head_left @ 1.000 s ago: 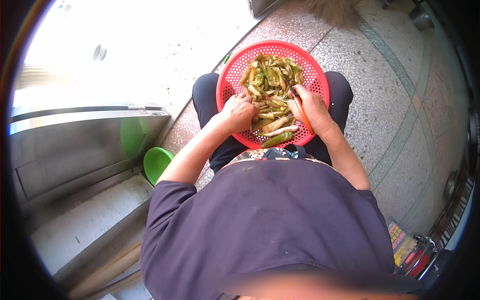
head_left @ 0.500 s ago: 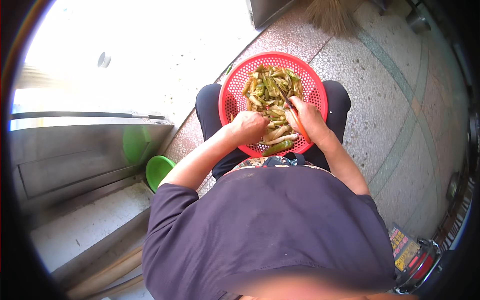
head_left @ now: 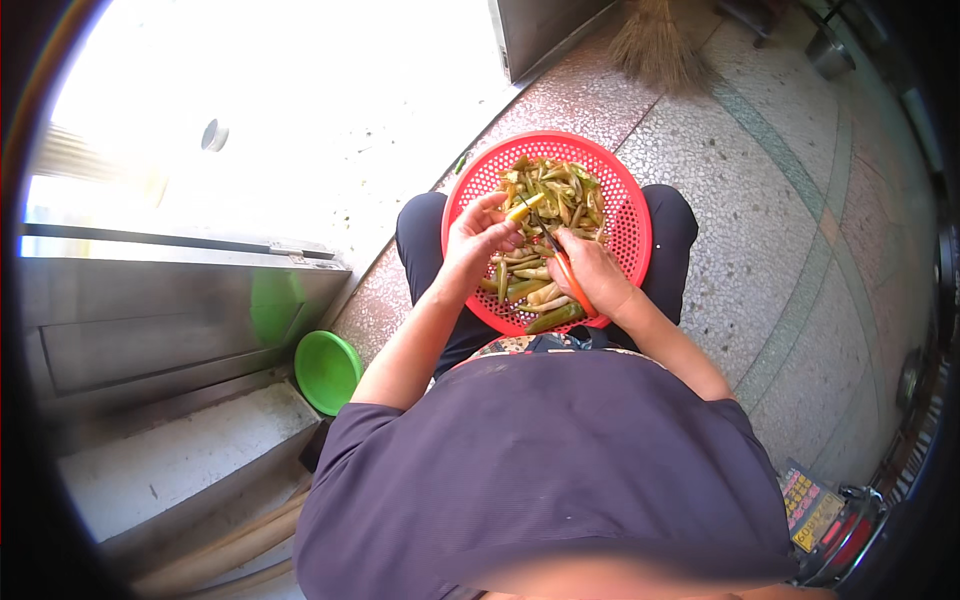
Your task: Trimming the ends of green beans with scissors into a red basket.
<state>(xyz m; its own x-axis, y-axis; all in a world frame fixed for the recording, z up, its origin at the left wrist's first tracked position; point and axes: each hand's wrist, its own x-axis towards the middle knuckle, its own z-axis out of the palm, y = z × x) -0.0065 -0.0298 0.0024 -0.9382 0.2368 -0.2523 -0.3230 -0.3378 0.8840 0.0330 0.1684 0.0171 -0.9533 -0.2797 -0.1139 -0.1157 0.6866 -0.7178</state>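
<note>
A red perforated basket (head_left: pixel 632 220) rests on my lap between my knees, holding many green and yellowish peppers (head_left: pixel 565 185), some cut up. Over its left side, my left hand (head_left: pixel 478 235) pinches a yellow-green pepper (head_left: pixel 525 207) between thumb and fingers. My right hand (head_left: pixel 597 272) grips a pair of scissors with orange handles (head_left: pixel 573 285). The dark blades reach up beside the held pepper; whether they touch it I cannot tell. Whole peppers (head_left: pixel 555 318) lie at the basket's near side, below my right hand.
A green plastic bowl (head_left: pixel 328 372) stands on the left beside a metal cabinet front (head_left: pixel 180 320). A straw broom (head_left: pixel 657 50) lies on the speckled floor ahead. At far right is a metal pot (head_left: pixel 829 52). A small green piece (head_left: pixel 461 163) sits outside the basket.
My left hand has risen out of the peppers, moving up and left with a pepper in its fingers. The right hand and scissors have shifted slightly down and left. The whole view has tilted a little.
</note>
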